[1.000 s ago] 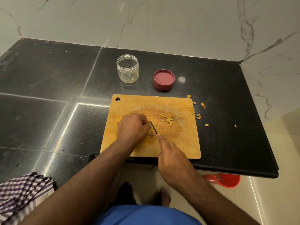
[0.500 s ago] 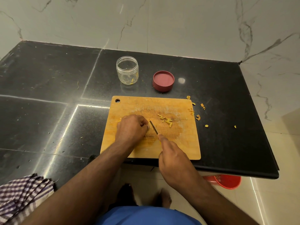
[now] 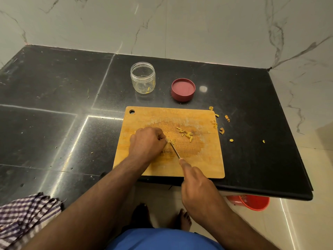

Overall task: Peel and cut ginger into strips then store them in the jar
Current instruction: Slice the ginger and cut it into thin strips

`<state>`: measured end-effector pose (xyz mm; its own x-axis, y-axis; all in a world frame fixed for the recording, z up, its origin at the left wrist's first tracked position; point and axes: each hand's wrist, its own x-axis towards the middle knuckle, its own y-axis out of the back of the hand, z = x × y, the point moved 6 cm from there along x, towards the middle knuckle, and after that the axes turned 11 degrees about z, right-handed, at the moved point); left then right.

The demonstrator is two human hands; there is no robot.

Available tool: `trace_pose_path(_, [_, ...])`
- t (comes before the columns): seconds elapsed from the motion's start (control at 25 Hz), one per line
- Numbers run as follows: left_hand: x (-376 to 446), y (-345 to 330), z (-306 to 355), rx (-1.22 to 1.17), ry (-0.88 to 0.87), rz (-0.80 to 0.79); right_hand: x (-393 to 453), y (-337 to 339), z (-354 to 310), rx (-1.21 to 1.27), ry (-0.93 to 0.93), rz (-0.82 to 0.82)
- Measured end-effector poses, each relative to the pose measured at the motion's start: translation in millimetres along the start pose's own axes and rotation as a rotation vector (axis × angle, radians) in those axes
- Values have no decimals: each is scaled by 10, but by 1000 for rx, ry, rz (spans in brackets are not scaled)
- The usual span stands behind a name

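Wooden board, ginger half way to strips

Wooden cutting board [image 3: 207,159] sits at the near edge of a black stone counter [image 3: 54,105], hanging hole at its far left corner. The person's left hand [image 3: 146,141] is down on the middle of the board, fingers curled under, knuckles up. It looks like it's pinning a bit of ginger, but the piece itself is hidden under the fingers, so can't really say how much is left. Right by those fingertips a couple of fresh-cut ginger strips [image 3: 172,141] lie on the wood, touching the knife blade [image 3: 175,150].

The right hand [image 3: 198,188] is wrapped round the knife handle, which is buried in the fist, index finger stretched out along the back of the blade. The blade angles up and to the left towards the left hand, tip down at the board.

A small pile of cut strips [image 3: 186,133] sits a bit further right on the stained part of the board, apart from the knife. Peel scraps [image 3: 222,130] are scattered off the right edge of the board and onto the counter.

Behind the board: a clear plastic jar [image 3: 143,77], open, upright, with a few yellow bits at the bottom. Its dark red lid [image 3: 183,89] lies beside it to the right, inside facing up, not touching.

Checked cloth [image 3: 23,217] at the bottom left, orange bucket [image 3: 250,202] on the floor under the counter edge
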<state>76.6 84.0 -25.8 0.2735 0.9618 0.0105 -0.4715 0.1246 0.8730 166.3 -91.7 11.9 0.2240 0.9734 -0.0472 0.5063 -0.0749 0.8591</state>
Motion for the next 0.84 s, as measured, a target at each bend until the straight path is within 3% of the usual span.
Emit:
trace_pose_path(0.28, [-16,-27,-42,-22,15,6,169,3,-20,71,20,85])
trace_pose_path(0.84, [-4,-17,-40,-8,27,5,-29,-36,68,89,1,32])
